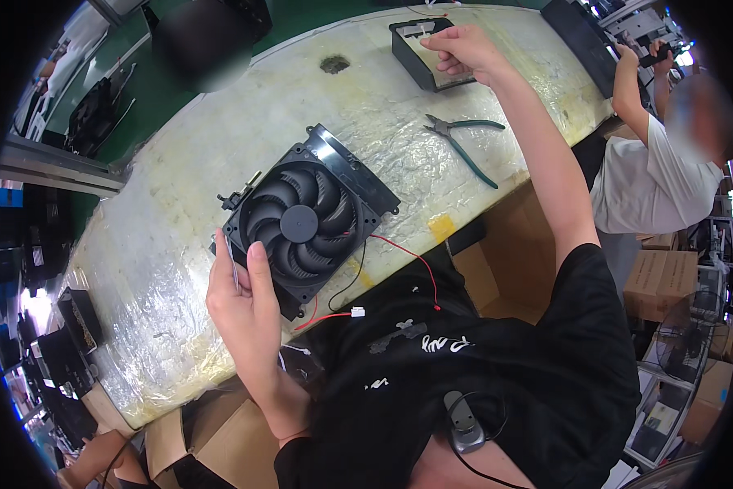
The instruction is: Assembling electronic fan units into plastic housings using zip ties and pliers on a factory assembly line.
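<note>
A black cooling fan unit (299, 223) with curved blades and a side bracket lies on the plastic-covered bench. Around its lower left edge my left hand (250, 306) is closed, thumb on the near side and fingers outside. A thin shiny strip shows between thumb and fingers; I cannot tell what it is. Red and black wires with a white connector (358, 311) trail from the unit. Over a black open box (419, 69) at the far right, my right hand (467, 54) is pinched; whatever its fingertips hold is too small to make out.
Green-handled cutting pliers (464, 138) lie between the fan and my right forearm. A cardboard box (509, 261) stands below the bench edge on the right. Another person (660, 171) works at the far right. An open carton (220, 448) is at the lower left.
</note>
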Demonstrator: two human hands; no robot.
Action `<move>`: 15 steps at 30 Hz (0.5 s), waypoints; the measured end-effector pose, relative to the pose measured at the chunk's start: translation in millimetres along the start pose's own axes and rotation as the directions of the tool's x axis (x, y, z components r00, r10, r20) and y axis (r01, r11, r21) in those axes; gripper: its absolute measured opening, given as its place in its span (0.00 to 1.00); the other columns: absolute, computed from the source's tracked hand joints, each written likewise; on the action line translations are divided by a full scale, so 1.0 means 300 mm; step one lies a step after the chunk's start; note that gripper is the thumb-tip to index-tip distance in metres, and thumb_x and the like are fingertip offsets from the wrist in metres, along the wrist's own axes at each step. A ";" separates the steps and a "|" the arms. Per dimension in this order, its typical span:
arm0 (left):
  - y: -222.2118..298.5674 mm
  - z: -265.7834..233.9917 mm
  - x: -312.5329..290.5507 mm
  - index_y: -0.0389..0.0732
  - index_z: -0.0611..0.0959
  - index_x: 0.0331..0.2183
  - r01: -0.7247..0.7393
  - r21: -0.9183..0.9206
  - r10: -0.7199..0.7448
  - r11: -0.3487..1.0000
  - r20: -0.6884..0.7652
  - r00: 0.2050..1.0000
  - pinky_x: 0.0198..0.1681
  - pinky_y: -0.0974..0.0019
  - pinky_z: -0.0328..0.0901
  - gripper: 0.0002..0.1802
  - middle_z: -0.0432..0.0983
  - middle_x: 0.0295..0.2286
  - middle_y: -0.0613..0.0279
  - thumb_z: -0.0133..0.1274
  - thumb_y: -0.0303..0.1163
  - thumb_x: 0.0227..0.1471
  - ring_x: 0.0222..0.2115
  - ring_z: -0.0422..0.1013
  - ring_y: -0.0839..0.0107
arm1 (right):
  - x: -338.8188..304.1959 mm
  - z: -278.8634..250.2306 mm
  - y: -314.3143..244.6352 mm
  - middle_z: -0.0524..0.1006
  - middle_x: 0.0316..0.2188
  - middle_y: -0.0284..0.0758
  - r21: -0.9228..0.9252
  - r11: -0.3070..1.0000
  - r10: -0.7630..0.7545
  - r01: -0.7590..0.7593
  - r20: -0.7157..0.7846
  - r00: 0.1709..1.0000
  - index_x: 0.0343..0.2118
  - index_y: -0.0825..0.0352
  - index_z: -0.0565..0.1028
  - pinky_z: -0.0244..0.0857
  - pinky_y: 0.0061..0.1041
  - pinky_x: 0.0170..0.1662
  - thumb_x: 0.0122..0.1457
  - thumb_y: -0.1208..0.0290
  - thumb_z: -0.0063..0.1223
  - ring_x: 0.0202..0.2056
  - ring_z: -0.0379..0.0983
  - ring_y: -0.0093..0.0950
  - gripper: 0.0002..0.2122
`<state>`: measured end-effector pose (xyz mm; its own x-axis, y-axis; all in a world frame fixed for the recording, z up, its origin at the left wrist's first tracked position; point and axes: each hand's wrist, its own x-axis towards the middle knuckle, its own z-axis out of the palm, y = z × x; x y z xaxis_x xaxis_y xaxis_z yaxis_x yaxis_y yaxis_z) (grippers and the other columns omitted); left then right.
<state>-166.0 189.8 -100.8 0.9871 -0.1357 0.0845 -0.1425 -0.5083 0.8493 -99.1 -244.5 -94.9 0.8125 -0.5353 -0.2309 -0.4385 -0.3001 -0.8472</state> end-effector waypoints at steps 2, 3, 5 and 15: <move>0.000 -0.003 0.003 0.24 0.71 0.54 0.009 -0.048 -0.009 0.999 0.004 1.000 0.22 0.73 0.50 0.28 0.58 0.18 0.69 0.55 0.35 0.59 0.21 0.53 0.82 | -0.012 -0.003 -0.006 0.74 0.21 0.24 -0.027 1.000 -0.004 0.004 0.003 1.000 0.33 0.63 0.78 0.67 0.17 0.25 0.53 0.60 0.66 0.23 0.75 0.18 0.12; -0.001 -0.004 0.005 0.24 0.71 0.54 0.015 -0.093 -0.014 0.996 0.009 1.000 0.22 0.74 0.50 0.28 0.59 0.19 0.70 0.54 0.35 0.60 0.22 0.53 0.83 | -0.016 -0.005 -0.009 0.73 0.21 0.23 -0.049 0.999 -0.007 0.007 0.004 1.000 0.35 0.62 0.79 0.67 0.17 0.26 0.53 0.59 0.66 0.22 0.74 0.18 0.14; -0.007 -0.010 0.006 0.24 0.71 0.55 0.012 -0.116 -0.010 0.993 0.017 1.000 0.23 0.75 0.51 0.28 0.60 0.20 0.70 0.54 0.34 0.60 0.22 0.54 0.83 | -0.018 -0.007 -0.011 0.73 0.22 0.23 -0.044 0.999 0.001 0.000 0.019 1.000 0.35 0.62 0.79 0.67 0.17 0.26 0.53 0.58 0.66 0.23 0.74 0.18 0.14; -0.042 -0.020 -0.014 0.26 0.73 0.54 -0.006 -0.284 0.003 0.959 -0.010 1.000 0.29 0.78 0.58 0.23 0.67 0.24 0.70 0.51 0.29 0.61 0.25 0.61 0.83 | -0.014 0.002 -0.004 0.81 0.37 0.31 -0.054 0.982 -0.183 0.180 -0.075 0.980 0.43 0.67 0.79 0.69 0.17 0.35 0.56 0.60 0.64 0.35 0.78 0.20 0.17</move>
<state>-167.8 201.9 -108.7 0.9874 -0.1289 0.0923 -0.1218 -0.2447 0.9619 -101.8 -241.4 -93.2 0.8479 -0.5290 -0.0351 -0.3056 -0.4337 -0.8476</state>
